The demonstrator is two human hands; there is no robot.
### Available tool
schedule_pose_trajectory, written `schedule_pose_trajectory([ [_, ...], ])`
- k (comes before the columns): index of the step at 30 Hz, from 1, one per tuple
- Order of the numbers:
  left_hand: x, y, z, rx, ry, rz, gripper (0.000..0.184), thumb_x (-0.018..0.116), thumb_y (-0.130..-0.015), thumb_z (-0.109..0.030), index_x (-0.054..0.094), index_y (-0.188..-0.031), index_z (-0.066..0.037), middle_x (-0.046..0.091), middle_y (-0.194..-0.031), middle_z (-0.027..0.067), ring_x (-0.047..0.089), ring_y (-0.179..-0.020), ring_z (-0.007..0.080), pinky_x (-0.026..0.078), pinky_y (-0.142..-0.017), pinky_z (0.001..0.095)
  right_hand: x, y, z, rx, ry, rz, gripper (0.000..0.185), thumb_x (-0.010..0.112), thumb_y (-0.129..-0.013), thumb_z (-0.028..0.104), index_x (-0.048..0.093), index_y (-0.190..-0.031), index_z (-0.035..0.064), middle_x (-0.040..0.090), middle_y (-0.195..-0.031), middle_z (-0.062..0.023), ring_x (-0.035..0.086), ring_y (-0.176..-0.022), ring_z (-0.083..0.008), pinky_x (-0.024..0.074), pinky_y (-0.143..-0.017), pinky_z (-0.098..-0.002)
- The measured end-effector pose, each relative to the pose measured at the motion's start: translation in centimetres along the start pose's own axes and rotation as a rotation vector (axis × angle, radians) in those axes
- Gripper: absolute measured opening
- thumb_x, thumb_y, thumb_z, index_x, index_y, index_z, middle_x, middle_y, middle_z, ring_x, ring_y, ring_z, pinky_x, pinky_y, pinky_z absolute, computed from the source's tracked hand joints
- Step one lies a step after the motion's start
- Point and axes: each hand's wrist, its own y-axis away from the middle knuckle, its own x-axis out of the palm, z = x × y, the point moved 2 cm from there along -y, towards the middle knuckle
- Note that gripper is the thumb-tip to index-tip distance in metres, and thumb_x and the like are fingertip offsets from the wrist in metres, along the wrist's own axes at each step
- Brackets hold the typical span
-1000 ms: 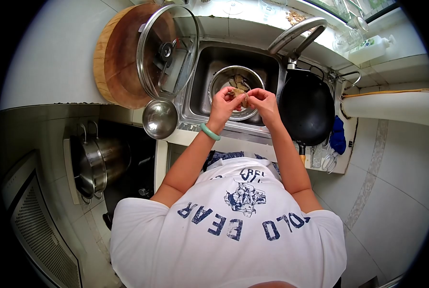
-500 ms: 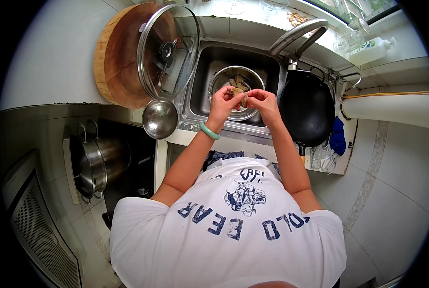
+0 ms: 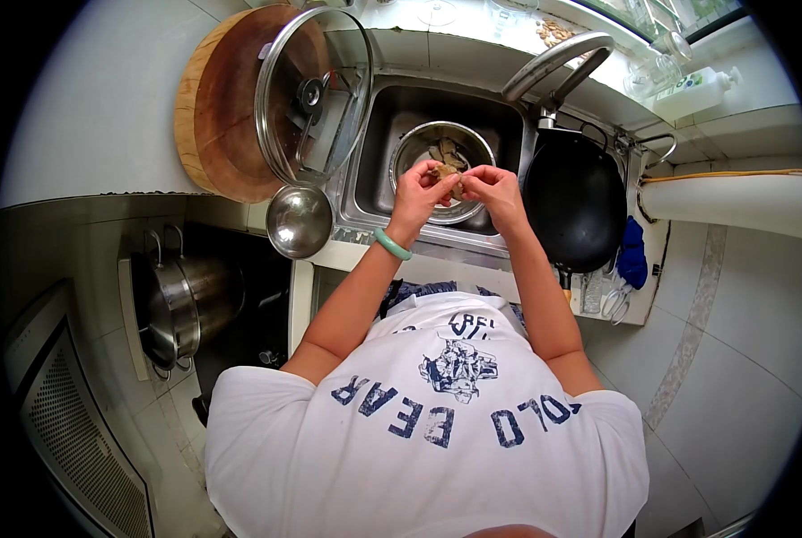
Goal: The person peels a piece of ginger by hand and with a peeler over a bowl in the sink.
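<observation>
My left hand (image 3: pixel 415 195) and my right hand (image 3: pixel 498 195) meet over a round metal bowl (image 3: pixel 486 148) in the sink. Between their fingertips is a soft-looking, brownish piece of food (image 3: pixel 446 177), its exact kind too small to tell. Both hands are closed, thumbs and fingers pinching it from either side. More dark brown pieces (image 3: pixel 448 149) of the same look lie in the bowl just beyond my fingers. My hands hide the near part of the bowl. A green bangle (image 3: pixel 392 245) circles my left wrist.
The steel sink (image 3: pixel 386 112) has a tap (image 3: pixel 558 67) at its back right. A black wok (image 3: pixel 573 202) stands on the right. On the left are a wooden board (image 3: pixel 213 108), a glass lid (image 3: pixel 280 54) and a small metal bowl (image 3: pixel 300 221). A steamer pot (image 3: pixel 181 305) sits lower left.
My fingertips have shifted slightly on the brownish piece, and my right hand has moved a touch to the right. Both hands still pinch it over the bowl.
</observation>
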Motion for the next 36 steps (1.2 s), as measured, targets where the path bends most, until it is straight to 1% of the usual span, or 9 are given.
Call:
schedule_pose_trajectory([
  [5, 0.0, -0.2, 0.4, 0.005, 0.013, -0.019, 0.018, 0.064, -0.081, -0.013, 0.055, -0.093, -0.003, 0.062, -0.078, 0.0023, 0.057, -0.063, 0.0063, 0.047, -0.054, 0.0182, 0.0, -0.1, -0.1, -0.085, 0.023, 0.045, 0.013, 0.065, -0.073, 0.005, 0.062, -0.083, -0.004, 0.062, -0.075, -0.0062, 0.059, -0.065, -0.0101, 0.0503, -0.063, -0.0214],
  [16, 0.0, -0.4, 0.9, -0.056, 0.063, -0.033, 0.015, 0.061, -0.084, -0.015, 0.055, -0.092, -0.003, 0.06, -0.078, 0.0025, 0.056, -0.063, 0.0062, 0.047, -0.054, 0.0184, -0.1, -0.3, -0.2, -0.056, 0.002, 0.051, 0.016, 0.065, -0.073, 0.003, 0.061, -0.087, -0.0034, 0.062, -0.078, -0.0056, 0.059, -0.068, -0.0103, 0.0488, -0.065, -0.0212],
  [19, -0.1, -0.6, 1.2, -0.098, 0.161, -0.04, 0.014, 0.058, -0.085, -0.016, 0.055, -0.093, -0.004, 0.06, -0.079, 0.0021, 0.056, -0.063, 0.0069, 0.048, -0.056, 0.0185, -0.1, -0.7, -0.4, -0.083, -0.001, 0.063, 0.02, 0.066, -0.071, 0.002, 0.061, -0.09, -0.0029, 0.062, -0.079, -0.0045, 0.058, -0.07, -0.0095, 0.048, -0.066, -0.0202],
  [24, -0.5, -0.9, 1.8, -0.363, 0.639, -0.05, 0.019, 0.056, -0.087, -0.019, 0.056, -0.097, -0.003, 0.057, -0.082, 0.0031, 0.053, -0.066, 0.0084, 0.049, -0.06, 0.0189, 0.3, -0.5, -0.1, -0.153, 0.039, 0.111, 0.029, 0.066, -0.07, -0.002, 0.06, -0.099, -0.0013, 0.061, -0.085, -0.0031, 0.056, -0.072, -0.0066, 0.0467, -0.068, -0.0177],
  [26, -0.5, -1.0, 1.8, -0.392, 0.667, -0.061, 0.02, 0.056, -0.087, -0.02, 0.056, -0.098, -0.002, 0.057, -0.083, 0.0039, 0.053, -0.067, 0.0087, 0.049, -0.06, 0.0188, 0.3, -0.5, -0.2, -0.213, 0.056, 0.127, 0.04, 0.066, -0.071, -0.003, 0.054, -0.109, -0.0008, 0.059, -0.097, -0.0056, 0.057, -0.084, -0.0086, 0.0471, -0.077, -0.0203],
  [28, -0.5, -1.1, 1.9, -0.421, 0.697, -0.073, 0.021, 0.056, -0.087, -0.02, 0.056, -0.098, -0.002, 0.057, -0.084, 0.0048, 0.053, -0.067, 0.0089, 0.049, -0.06, 0.0188, 0.6, -0.2, 0.2, -0.24, 0.075, 0.127, 0.04, 0.065, -0.073, -0.002, 0.053, -0.11, -0.0003, 0.058, -0.099, -0.0058, 0.057, -0.084, -0.0083, 0.0473, -0.075, -0.0192],
  [30, -0.4, -1.2, 1.9, -0.417, 0.702, -0.074, 0.021, 0.056, -0.087, -0.02, 0.057, -0.098, -0.002, 0.057, -0.084, 0.0056, 0.053, -0.067, 0.0098, 0.049, -0.06, 0.0188, 0.9, -0.1, 0.4, -0.315, 0.056, 0.009, 0.031, 0.064, -0.073, -0.002, 0.057, -0.104, -0.0011, 0.06, -0.095, -0.0042, 0.056, -0.073, -0.0051, 0.0474, -0.065, -0.0158],
  [34, 0.0, -0.9, 1.1, -0.435, 0.655, -0.034, 0.02, 0.056, -0.087, -0.02, 0.056, -0.098, -0.002, 0.057, -0.085, 0.0047, 0.053, -0.069, 0.0094, 0.049, -0.064, 0.0204, 0.7, -0.2, 0.0, -0.326, 0.068, -0.052, 0.023, 0.063, -0.076, 0.0, 0.059, -0.099, -0.0018, 0.063, -0.089, -0.0041, 0.058, -0.069, -0.0061, 0.0488, -0.062, -0.0175],
  [36, 0.2, -0.6, 0.6, -0.42, 0.473, -0.05, 0.019, 0.056, -0.088, -0.02, 0.054, -0.097, -0.003, 0.058, -0.088, 0.0038, 0.054, -0.073, 0.0095, 0.049, -0.069, 0.0227, 0.6, -0.1, 0.2, -0.338, 0.113, -0.1, 0.017, 0.062, -0.077, 0.002, 0.06, -0.093, -0.002, 0.064, -0.082, -0.0039, 0.059, -0.065, -0.0066, 0.0485, -0.057, -0.0183],
])
